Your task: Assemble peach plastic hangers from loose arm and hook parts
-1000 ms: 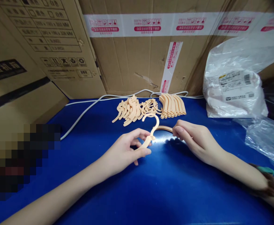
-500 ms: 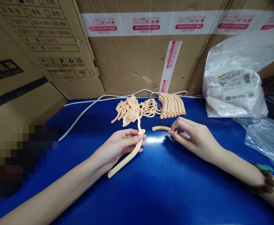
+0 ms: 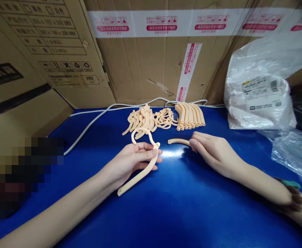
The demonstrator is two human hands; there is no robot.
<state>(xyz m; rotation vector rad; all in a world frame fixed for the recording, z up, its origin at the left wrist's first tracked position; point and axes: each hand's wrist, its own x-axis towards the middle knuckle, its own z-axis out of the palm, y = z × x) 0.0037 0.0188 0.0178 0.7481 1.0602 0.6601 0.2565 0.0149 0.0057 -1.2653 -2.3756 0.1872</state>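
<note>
My left hand (image 3: 132, 156) pinches a beige hanger hook (image 3: 142, 130) and a long curved hanger arm (image 3: 137, 179) at the spot where they meet. The hook curls up and away, while the arm slants down toward me. To the right, my right hand (image 3: 215, 151) has its thumb and fingers closed on the end of another curved hanger arm (image 3: 179, 141). That arm's free end, with a small hole, points left. The fingers hide its other end. A gap of blue table lies between the two hands.
Behind the hands lie a heap of beige curved pieces (image 3: 143, 119), a smaller heap of hooks (image 3: 163, 119) and a neat row of curved arms (image 3: 189, 115). A white cable (image 3: 89, 132) runs along the cardboard boxes (image 3: 145, 69). A plastic bag (image 3: 261, 103) stands at right.
The fingers of my right hand have closed further round the arm and moved slightly right. In my left hand, the hook has swung a little left and toward me.
</note>
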